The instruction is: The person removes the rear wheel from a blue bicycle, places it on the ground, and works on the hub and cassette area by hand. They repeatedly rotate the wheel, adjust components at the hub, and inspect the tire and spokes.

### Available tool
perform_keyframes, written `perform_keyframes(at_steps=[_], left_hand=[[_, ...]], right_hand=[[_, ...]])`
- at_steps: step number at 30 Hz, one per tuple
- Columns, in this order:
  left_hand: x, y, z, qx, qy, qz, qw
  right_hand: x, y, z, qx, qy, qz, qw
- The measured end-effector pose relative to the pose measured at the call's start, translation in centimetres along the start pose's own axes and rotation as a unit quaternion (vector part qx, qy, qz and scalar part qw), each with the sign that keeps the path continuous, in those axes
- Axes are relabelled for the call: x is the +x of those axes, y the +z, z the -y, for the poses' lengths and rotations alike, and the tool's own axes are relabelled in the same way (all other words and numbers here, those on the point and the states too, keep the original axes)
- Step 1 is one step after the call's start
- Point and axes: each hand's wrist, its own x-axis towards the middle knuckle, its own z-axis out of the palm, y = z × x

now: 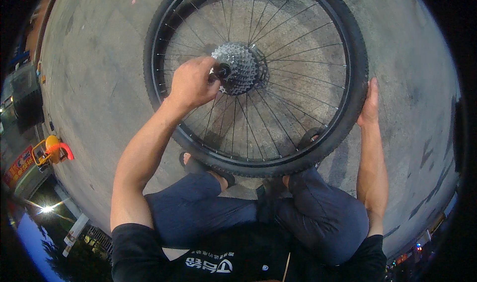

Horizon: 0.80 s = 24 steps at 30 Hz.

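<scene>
A concrete floor (94, 83) fills most of the frame, grey and cracked. On it, in the upper middle of the frame, stands a bicycle wheel (256, 78) with a black knobby tyre (355, 83), thin spokes and a silver gear cluster (242, 68) at its hub. The wheel's lower edge sits just in front of the person's knees, in dark blue trousers (318, 212) at the lower middle, with sandalled feet partly hidden behind the rim.

The left hand (193, 83) lies at the centre of the wheel, its grip closed narrowly on the axle end (222, 71) just left of the gear cluster. The right hand (370, 105) lies flat against the outside of the tyre at the right, fingers stretched and pressed on the tread, not wrapped around it.

At the far left edge stands a yellow machine with a red hose (52, 150), well apart from the wheel.
</scene>
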Motion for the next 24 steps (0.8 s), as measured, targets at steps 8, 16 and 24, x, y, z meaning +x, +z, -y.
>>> perform_keyframes(at_steps=[8, 16, 24], left_hand=[[-0.10, 0.28, 0.16, -0.007, 0.031, -0.038, 0.999], [-0.19, 0.37, 0.20, -0.016, 0.032, 0.006, 0.999], [-0.12, 0.67, 0.61, -0.005, 0.043, -0.019, 0.999]], right_hand=[[0.12, -0.27, -0.13, 0.015, -0.001, 0.011, 1.000], [0.11, -0.29, -0.14, 0.017, 0.006, 0.004, 1.000], [0.51, -0.76, -0.17, 0.025, 0.010, 0.021, 0.999]])
